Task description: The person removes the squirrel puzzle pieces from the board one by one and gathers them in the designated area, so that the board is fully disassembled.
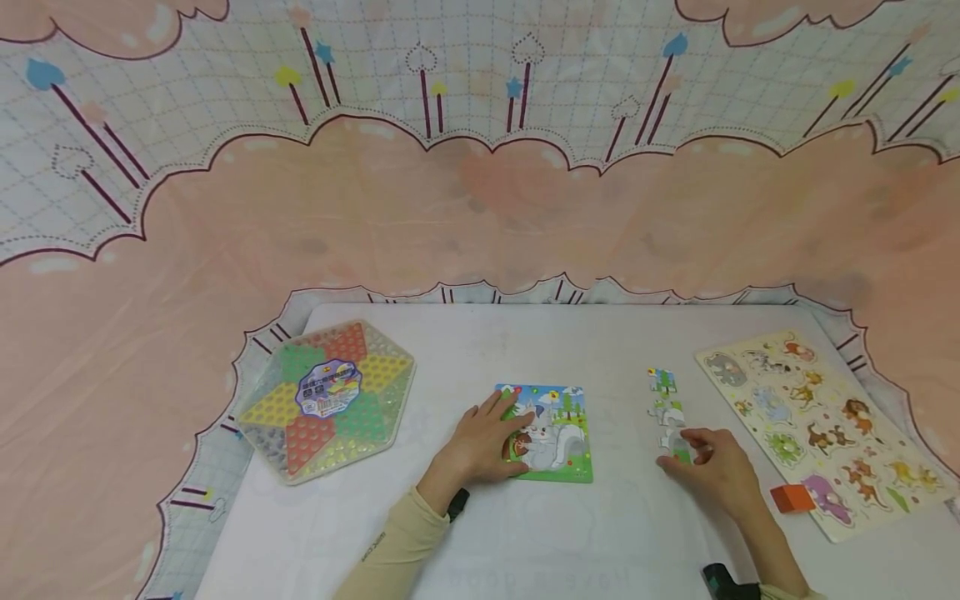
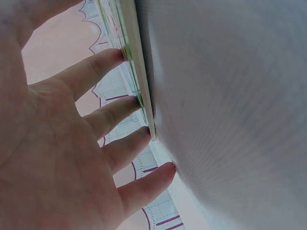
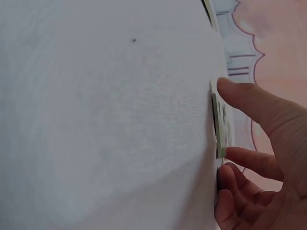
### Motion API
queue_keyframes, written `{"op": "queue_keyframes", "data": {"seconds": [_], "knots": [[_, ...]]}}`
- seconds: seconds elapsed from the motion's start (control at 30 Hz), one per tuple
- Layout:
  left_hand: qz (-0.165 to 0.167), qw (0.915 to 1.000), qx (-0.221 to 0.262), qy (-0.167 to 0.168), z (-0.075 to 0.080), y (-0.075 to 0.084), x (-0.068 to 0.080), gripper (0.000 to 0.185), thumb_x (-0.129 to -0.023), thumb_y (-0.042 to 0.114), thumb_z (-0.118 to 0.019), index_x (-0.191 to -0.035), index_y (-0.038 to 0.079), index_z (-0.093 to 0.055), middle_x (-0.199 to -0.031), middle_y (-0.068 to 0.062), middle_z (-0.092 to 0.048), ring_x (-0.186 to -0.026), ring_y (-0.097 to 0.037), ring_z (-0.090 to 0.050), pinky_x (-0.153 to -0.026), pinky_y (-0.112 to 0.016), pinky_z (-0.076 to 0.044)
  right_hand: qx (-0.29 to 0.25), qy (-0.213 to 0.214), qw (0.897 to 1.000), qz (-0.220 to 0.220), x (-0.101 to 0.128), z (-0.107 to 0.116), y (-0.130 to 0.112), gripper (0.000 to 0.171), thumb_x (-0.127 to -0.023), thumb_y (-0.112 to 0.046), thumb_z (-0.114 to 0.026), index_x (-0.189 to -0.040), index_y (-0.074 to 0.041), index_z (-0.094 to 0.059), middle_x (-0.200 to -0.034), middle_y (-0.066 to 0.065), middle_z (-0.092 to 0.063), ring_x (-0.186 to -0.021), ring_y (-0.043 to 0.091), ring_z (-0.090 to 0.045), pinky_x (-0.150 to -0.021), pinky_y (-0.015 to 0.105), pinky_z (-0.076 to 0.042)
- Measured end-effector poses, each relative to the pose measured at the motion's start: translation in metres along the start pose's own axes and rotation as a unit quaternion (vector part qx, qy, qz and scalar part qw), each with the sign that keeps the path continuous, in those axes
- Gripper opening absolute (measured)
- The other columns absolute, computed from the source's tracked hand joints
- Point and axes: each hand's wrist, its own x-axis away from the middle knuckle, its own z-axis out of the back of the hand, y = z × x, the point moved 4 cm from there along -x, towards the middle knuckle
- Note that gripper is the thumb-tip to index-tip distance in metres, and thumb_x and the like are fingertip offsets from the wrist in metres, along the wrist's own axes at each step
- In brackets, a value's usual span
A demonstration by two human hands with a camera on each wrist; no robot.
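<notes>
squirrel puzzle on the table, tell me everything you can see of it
The squirrel puzzle is a thin, roughly square board printed with a grey-white squirrel, trees, blue sky and green ground. Its edge looks like pale wood in the left wrist view. It appears to lie flat on the white table, left of the jigsaw pieces. The left grip, a bare hand spread open, rests on its left side and hides part of the picture, so gaps there cannot be ruled out.
</notes>
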Motion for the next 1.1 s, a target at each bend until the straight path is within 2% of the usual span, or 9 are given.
{"op": "queue_keyframes", "data": {"seconds": [0.17,0.57,0.8,0.93,1.1], "knots": [[0.0,1.0,-0.003,0.0,0.001,0.001,-0.002,0.072,-0.084,0.049,-0.074,-0.147,0.024,-0.05,-0.16,-0.008,-0.029,-0.147,-0.032,-0.022,-0.109,-0.056,-0.032,0.021,-0.002,1.0,0.001,0.001,0.002,-0.003,0.074,-0.075,-0.048,-0.083,-0.121,0.007,-0.063,-0.104,0.018,-0.056,-0.085,0.025,-0.053,-0.064,0.032,-0.038],[0.005,1.0,0.005,-0.003,0.0,0.0,0.001,0.071,-0.084,0.048,-0.073,-0.147,0.024,-0.05,-0.16,-0.008,-0.028,-0.148,-0.033,-0.022,-0.109,-0.057,-0.031,0.021,0.005,1.0,0.012,0.001,0.003,-0.001,0.073,-0.075,-0.048,-0.083,-0.118,0.008,-0.064,-0.102,0.018,-0.059,-0.083,0.025,-0.055,-0.063,0.031,-0.04],[0.003,0.9999,0.009,-0.007,-0.001,0.0,0.002,0.071,-0.085,0.047,-0.073,-0.147,0.023,-0.05,-0.16,-0.009,-0.028,-0.148,-0.033,-0.022,-0.109,-0.057,-0.031,0.008,0.011,1.0,-0.02,0.002,0.006,-0.003,0.073,-0.079,-0.052,-0.078,-0.119,0.008,-0.064,-0.104,0.018,-0.062,-0.087,0.027,-0.059,-0.066,0.031,-0.044],[0.001,1.0,0.008,-0.001,-0.001,0.0,0.002,0.071,-0.084,0.047,-0.074,-0.146,0.023,-0.051,-0.159,-0.009,-0.029,-0.147,-0.033,-0.023,-0.109,-0.057,-0.032,-0.006,0.042,0.999,-0.006,0.0,0.009,-0.014,0.064,-0.085,-0.048,-0.074,-0.119,0.006,-0.064,-0.105,0.019,-0.063,-0.087,0.028,-0.062,-0.065,0.03,-0.046],[-0.002,1.0,0.007,0.002,-0.001,0.001,0.0,0.071,-0.084,0.047,-0.074,-0.147,0.023,-0.05,-0.16,-0.009,-0.029,-0.147,-0.033,-0.023,-0.109,-0.057,-0.032,-0.034,0.087,0.994,0.057,-0.007,0.0,-0.046,0.039,-0.09,-0.027,-0.073,-0.112,0.005,-0.067,-0.096,0.016,-0.065,-0.083,0.028,-0.064,-0.065,0.031,-0.049]]}}
